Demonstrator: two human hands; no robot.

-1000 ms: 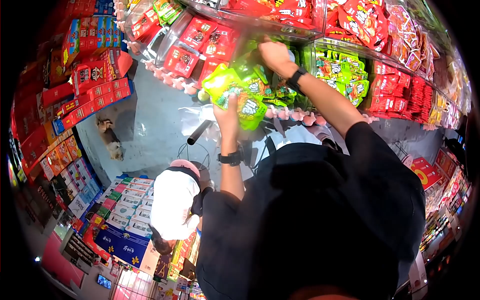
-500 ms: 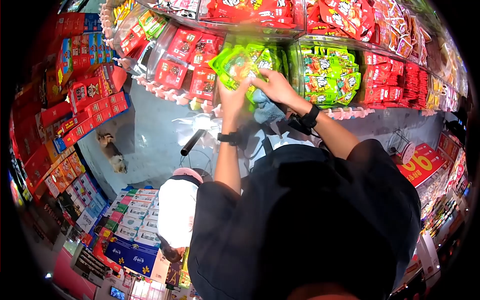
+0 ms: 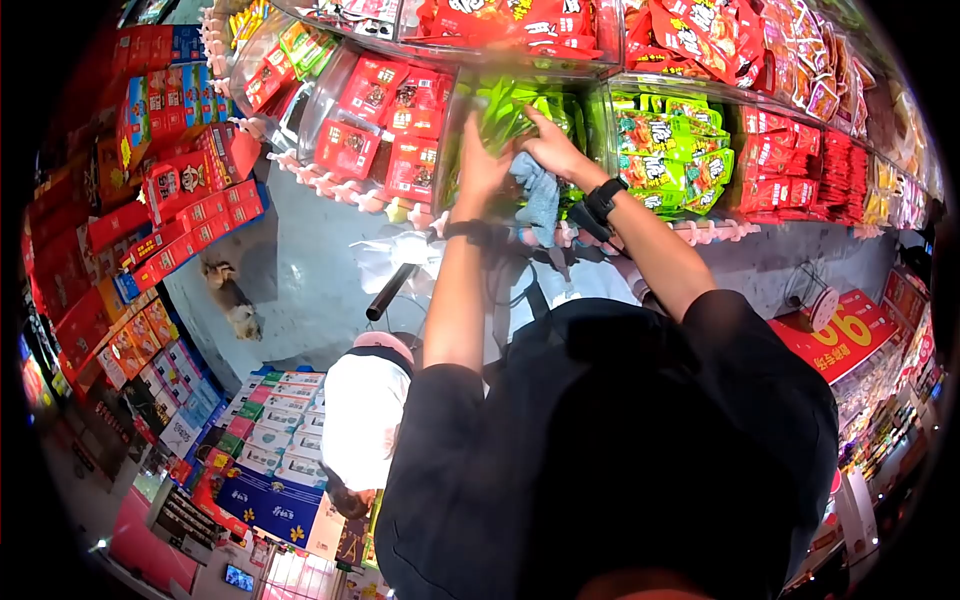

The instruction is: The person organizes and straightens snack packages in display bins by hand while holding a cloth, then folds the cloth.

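Observation:
My left hand reaches into a clear bin of green snack packets, its fingers around the near side of a bunch that now shows edge-on. Motion smears the fingertips a little. My right hand is at the right of the same bunch, its thumb and finger reaching to the packets. A blue-grey cloth is gripped in the right palm and hangs down over the bin's front edge. Each wrist wears a dark band.
Bins of red packets and more green packets flank this one. A pink trim runs along the shelf front. Boxes are stacked at left. A cat lies on the floor. A person in white is close behind.
The green packets, fanned out and face-up before, have gone down into the bin and turned edge-on. Both hands have moved with them, and the cloth hangs more freely.

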